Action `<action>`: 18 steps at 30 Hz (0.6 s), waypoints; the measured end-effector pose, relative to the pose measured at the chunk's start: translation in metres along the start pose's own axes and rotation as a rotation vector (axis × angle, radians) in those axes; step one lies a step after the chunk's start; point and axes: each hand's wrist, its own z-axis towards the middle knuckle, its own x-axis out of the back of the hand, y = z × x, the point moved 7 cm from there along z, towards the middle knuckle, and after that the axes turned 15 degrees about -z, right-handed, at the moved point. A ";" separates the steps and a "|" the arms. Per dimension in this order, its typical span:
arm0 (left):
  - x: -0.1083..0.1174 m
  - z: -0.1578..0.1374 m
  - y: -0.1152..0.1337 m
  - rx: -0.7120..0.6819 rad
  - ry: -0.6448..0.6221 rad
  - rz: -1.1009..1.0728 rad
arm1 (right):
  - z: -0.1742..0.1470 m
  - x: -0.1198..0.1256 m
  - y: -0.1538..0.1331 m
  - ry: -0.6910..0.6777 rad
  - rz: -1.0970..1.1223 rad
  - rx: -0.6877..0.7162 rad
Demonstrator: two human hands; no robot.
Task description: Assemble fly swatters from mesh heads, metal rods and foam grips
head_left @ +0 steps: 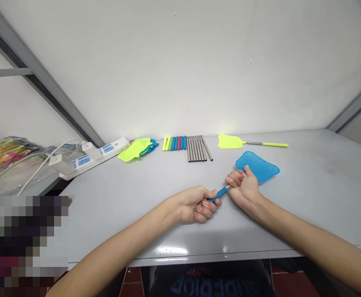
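Between my two hands is a fly swatter with a blue mesh head (257,166), held slantwise above the table. My left hand (201,205) is closed round its blue handle (220,194). Closed near the base of the head, my right hand (242,185) grips the metal rod, of which a short bit shows between the hands. Behind them a yellow fly swatter (230,142) with a metal rod and yellow handle lies on the table. Several metal tubes (197,149) lie side by side, next to a row of coloured handles (174,143).
Yellow and blue swatter heads (134,150) are piled at the back left. A white power strip (104,152) with plugs and cables lies along the table's left edge. Beyond it are plastic bags (7,154) of colourful items. A white wall (180,74) rises behind the table (316,177).
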 end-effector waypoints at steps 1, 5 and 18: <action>0.001 0.000 0.001 -0.017 0.001 0.015 | 0.000 0.000 0.000 -0.009 0.002 -0.013; 0.003 -0.002 0.003 -0.113 -0.020 0.140 | -0.002 -0.004 0.003 -0.075 -0.009 -0.073; 0.006 -0.007 0.008 -0.264 -0.020 0.242 | -0.002 -0.021 0.000 -0.284 -0.125 -0.128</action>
